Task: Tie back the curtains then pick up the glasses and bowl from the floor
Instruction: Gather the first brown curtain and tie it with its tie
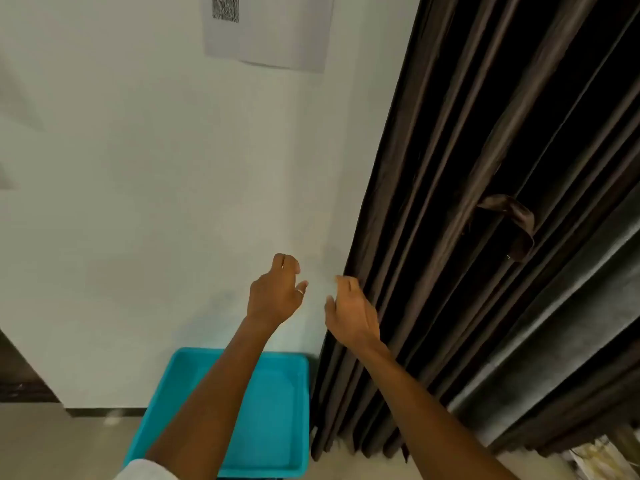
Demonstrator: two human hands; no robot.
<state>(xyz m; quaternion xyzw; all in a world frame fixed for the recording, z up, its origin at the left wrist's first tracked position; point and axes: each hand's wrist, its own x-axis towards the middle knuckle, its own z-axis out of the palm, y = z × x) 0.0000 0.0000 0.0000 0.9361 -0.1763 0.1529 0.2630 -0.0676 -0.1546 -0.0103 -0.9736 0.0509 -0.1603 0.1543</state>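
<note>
So the dark brown curtain (467, 168) hangs loose down the right side against the white wall (138, 168), reaching the floor (52, 445), with its fabric tie-back strap (509, 216) dangling off the folds further right and higher up. Both hands are raised in the middle: the left hand (275, 292) is loosely curled with nothing in it, while the right hand (353, 313) sits right at the curtain's left edge, fingers relaxed, and honestly I can't tell if they touch the cloth. There's a teal tray (277, 410) on the floor under the left forearm, just beside the curtain's bottom, plus a sheet of paper (270, 29) stuck high on the wall.
</note>
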